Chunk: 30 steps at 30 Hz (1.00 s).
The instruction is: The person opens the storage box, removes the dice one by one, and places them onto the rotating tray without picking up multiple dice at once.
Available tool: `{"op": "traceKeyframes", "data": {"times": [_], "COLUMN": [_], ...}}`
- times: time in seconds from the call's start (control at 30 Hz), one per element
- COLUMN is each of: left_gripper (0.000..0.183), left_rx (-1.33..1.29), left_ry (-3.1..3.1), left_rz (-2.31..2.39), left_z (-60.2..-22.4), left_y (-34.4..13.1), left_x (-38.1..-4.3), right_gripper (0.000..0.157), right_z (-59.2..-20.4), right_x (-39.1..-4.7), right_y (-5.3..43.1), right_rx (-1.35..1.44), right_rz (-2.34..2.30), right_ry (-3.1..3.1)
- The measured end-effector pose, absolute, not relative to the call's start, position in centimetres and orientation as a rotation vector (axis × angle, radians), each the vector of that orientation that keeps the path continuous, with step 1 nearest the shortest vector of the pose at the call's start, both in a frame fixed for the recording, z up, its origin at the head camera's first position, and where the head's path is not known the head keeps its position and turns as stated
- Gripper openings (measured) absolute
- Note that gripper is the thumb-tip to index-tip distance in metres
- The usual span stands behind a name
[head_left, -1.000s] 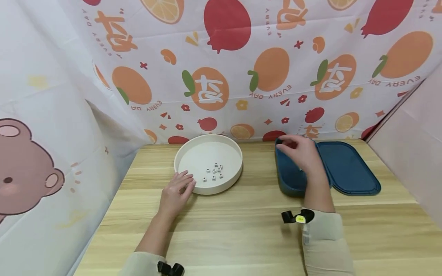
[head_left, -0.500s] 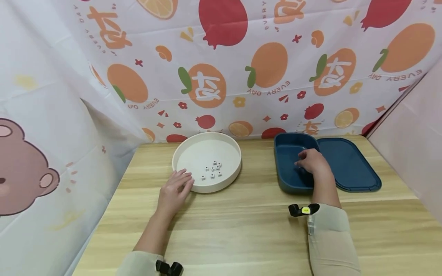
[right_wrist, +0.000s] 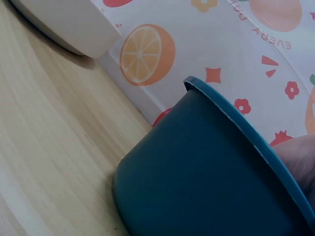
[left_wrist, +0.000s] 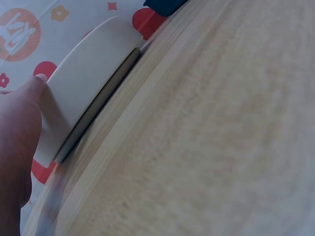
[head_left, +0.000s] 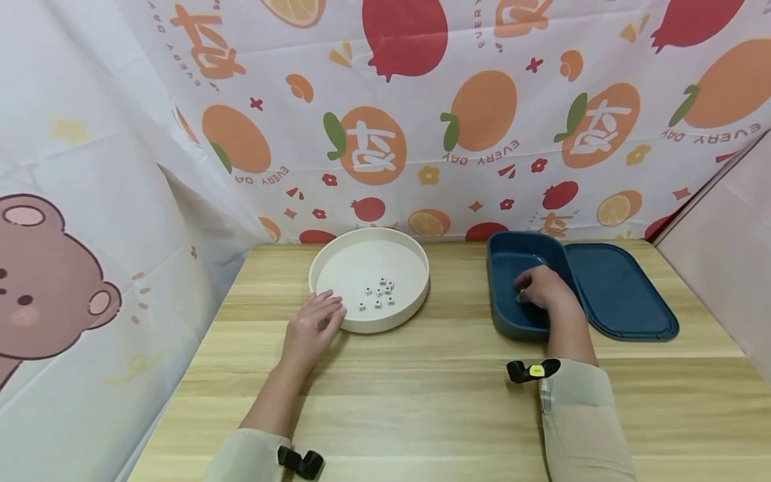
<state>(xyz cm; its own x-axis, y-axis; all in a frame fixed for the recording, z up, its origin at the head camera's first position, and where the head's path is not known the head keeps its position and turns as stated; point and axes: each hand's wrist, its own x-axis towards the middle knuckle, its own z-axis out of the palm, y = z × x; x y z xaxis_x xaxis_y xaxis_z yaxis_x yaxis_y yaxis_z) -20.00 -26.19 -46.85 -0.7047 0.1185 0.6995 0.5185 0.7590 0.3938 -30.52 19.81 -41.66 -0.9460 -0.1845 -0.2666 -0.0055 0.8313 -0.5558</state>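
Note:
A round cream tray (head_left: 373, 253) stands on the table, with several small white cubes (head_left: 379, 292) bearing dark marks in it. My left hand (head_left: 310, 331) rests at the tray's near left rim, fingers loosely extended; in the left wrist view its thumb (left_wrist: 37, 88) touches the rim. To the right, my right hand (head_left: 545, 288) reaches into a deep blue box (head_left: 502, 268). Its fingers are bent and thumb and fingertips meet on a tiny pale thing, apparently another white cube. The right wrist view shows mostly the box's outer wall (right_wrist: 197, 172), hiding the fingertips.
A flat blue lid (head_left: 626, 291) lies right of the box, against its side. Behind everything hangs a fruit-print cloth (head_left: 434, 134), close to the tray and box. Wooden tabletop (head_left: 421, 395) runs between my forearms.
My right hand has gone from above the box's far left corner down into the box, and its fingertips have closed together. The left hand stays at the tray rim.

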Motion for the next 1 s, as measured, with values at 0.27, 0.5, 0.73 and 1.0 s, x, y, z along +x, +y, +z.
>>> {"op": "traceKeyframes", "data": {"times": [0.27,0.5,0.73,1.0], "left_gripper": [0.015,0.015,0.013,0.012], "left_rx": [-0.469,-0.475,-0.475,-0.474], "left_ry": [-2.281,-2.259,-2.248,-2.252], "left_rz": [-0.777,-0.776,-0.779,-0.789], "left_z": [-46.81,-46.94,-47.12,-47.29], "left_y": [-26.09,-26.18,-26.24,-26.25], "left_x": [-19.95,-20.15,-20.24,-20.36], "right_gripper": [0.023,0.024,0.027,0.028], "right_z": [-41.98,-41.4,-41.18,-41.08], "right_x": [-30.69,-30.58,-30.53,-30.39], "right_y": [18.76,18.83,18.85,18.8], "right_rx": [-0.208,-0.237,-0.248,-0.282], "right_rz": [-0.888,-1.064,-1.25,-1.168], "right_ry": [2.645,2.586,2.507,2.617]}}
